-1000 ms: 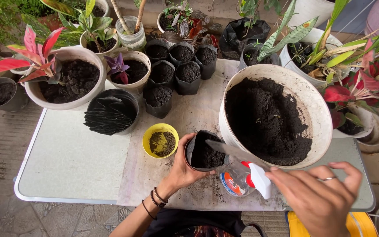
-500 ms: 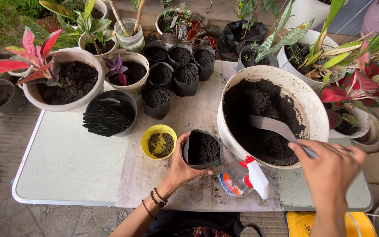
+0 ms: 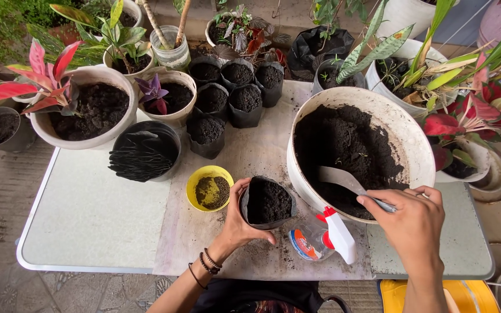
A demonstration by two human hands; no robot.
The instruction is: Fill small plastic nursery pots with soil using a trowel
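My left hand [image 3: 237, 224] grips a small black grow bag [image 3: 268, 202] full of dark soil, standing on the table beside the big white tub. My right hand [image 3: 408, 220] holds the handle of a grey scoop [image 3: 338, 177] whose blade lies in the soil inside the large white tub [image 3: 421, 145]. A small yellow bowl [image 3: 210, 186] with some dark granules sits just left of the bag. A clear spray bottle with a white and red trigger [image 3: 325, 236] lies on the table between my hands.
Several filled black grow bags [image 3: 227, 95] stand at the table's back. A black pot holding a stack of empty bags [image 3: 145, 152] is at left, near white pots with soil and red-leaved plants [image 3: 85, 107]. Potted plants crowd the right edge [image 3: 465, 116].
My right hand swung from above the spray bottle to the big tub and lowered the scoop into its soil. My left hand kept its hold on the bag.
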